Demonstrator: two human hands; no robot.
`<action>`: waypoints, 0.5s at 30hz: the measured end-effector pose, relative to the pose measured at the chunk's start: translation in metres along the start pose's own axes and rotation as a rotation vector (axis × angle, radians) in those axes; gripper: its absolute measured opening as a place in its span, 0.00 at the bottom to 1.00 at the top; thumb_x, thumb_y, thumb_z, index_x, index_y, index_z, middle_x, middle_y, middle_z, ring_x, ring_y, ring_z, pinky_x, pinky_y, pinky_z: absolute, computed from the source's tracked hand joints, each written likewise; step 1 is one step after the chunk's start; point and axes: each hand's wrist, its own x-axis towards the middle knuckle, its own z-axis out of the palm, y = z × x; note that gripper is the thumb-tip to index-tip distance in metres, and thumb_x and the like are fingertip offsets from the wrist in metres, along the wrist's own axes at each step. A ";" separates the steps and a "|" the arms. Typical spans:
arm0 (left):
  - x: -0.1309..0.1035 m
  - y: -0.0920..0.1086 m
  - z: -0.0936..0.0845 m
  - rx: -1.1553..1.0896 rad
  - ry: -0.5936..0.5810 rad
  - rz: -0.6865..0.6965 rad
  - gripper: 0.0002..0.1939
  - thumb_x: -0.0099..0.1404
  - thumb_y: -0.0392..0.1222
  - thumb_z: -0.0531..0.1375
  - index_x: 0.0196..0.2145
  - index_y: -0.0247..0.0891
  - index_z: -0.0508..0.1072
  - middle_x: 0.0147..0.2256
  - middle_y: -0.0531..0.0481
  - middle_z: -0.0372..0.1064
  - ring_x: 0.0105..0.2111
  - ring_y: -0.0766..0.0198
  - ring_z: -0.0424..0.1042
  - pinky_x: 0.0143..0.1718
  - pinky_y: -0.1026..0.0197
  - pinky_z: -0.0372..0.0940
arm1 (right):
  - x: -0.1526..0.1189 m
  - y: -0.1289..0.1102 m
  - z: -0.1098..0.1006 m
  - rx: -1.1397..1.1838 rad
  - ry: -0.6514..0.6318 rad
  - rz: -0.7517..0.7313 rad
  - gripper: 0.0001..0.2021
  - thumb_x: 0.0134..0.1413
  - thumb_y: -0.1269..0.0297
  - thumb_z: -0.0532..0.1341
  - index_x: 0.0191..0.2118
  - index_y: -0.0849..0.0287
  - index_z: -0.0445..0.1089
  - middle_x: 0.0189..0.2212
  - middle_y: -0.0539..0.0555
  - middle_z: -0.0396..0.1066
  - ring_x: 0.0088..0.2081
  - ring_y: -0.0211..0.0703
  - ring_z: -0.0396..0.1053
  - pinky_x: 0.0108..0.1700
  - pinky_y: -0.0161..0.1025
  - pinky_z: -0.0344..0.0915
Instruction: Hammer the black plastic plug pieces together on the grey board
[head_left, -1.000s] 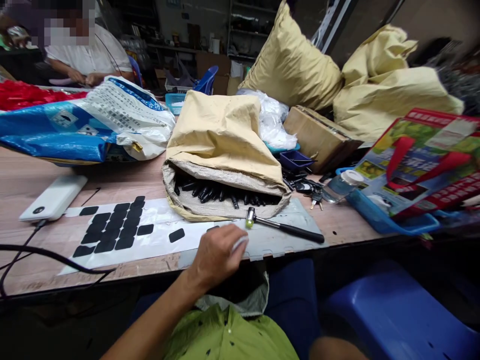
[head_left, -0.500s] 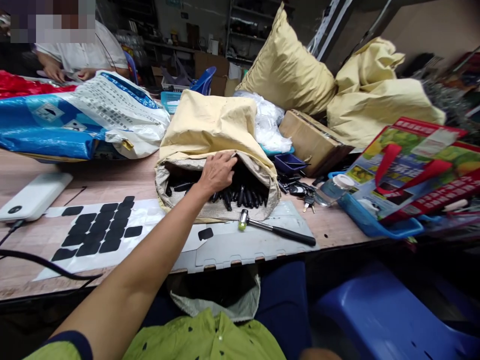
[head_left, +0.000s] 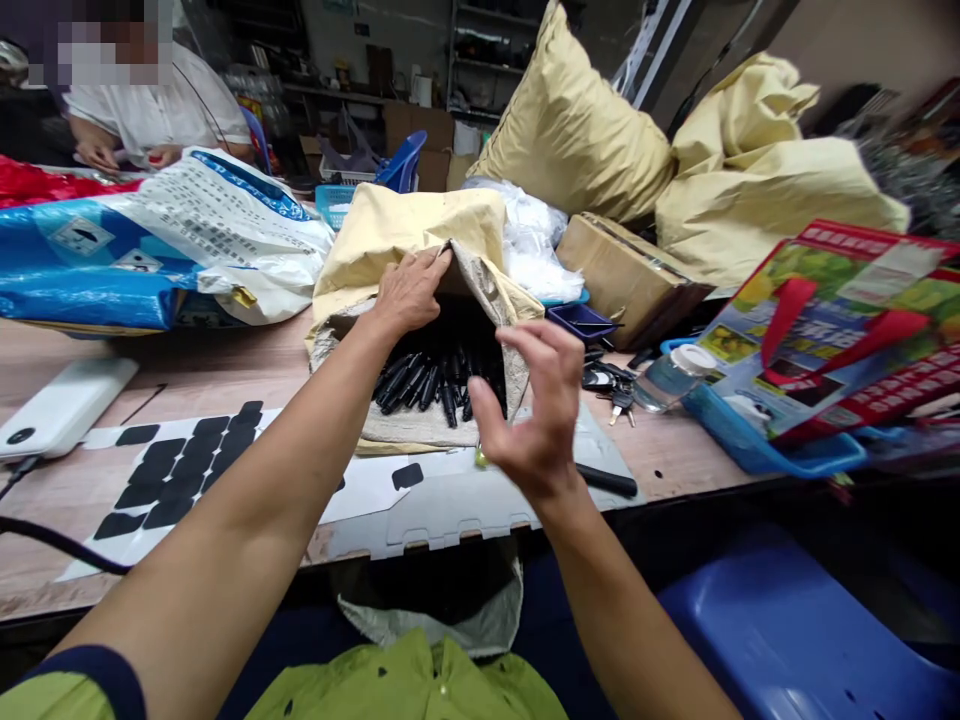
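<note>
A single view from a camera worn on the person's head, facing forward and down. The green shirt lies very near, along the bottom edge; the left hand and right hand show close by, mid-frame; the counter stretches across; shelves stand far off, at the top.

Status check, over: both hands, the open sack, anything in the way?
Left hand holding open yellow sack by upper edge. Right hand open near its mouth. Black pieces inside. Hammer in front, partly hidden behind right hand.
</note>
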 end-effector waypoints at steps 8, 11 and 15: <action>-0.019 -0.022 -0.007 0.063 0.006 -0.041 0.52 0.60 0.30 0.58 0.75 0.52 0.38 0.73 0.49 0.48 0.63 0.46 0.64 0.58 0.48 0.64 | 0.073 0.108 0.064 -0.122 -0.251 0.579 0.25 0.49 0.61 0.64 0.55 0.58 0.70 0.51 0.62 0.71 0.52 0.61 0.68 0.54 0.54 0.66; -0.022 -0.027 -0.013 0.042 0.069 -0.068 0.52 0.59 0.29 0.57 0.75 0.51 0.40 0.72 0.50 0.52 0.61 0.48 0.67 0.55 0.49 0.68 | 0.082 0.109 0.064 0.027 -0.235 0.524 0.09 0.56 0.61 0.58 0.39 0.55 0.72 0.33 0.54 0.72 0.37 0.51 0.68 0.44 0.46 0.66; -0.028 -0.026 -0.035 0.016 0.273 -0.040 0.48 0.60 0.28 0.54 0.74 0.51 0.45 0.71 0.53 0.54 0.60 0.50 0.69 0.55 0.51 0.70 | 0.082 0.090 0.052 0.193 -0.023 0.380 0.07 0.57 0.59 0.58 0.31 0.55 0.66 0.24 0.46 0.62 0.29 0.41 0.59 0.36 0.39 0.60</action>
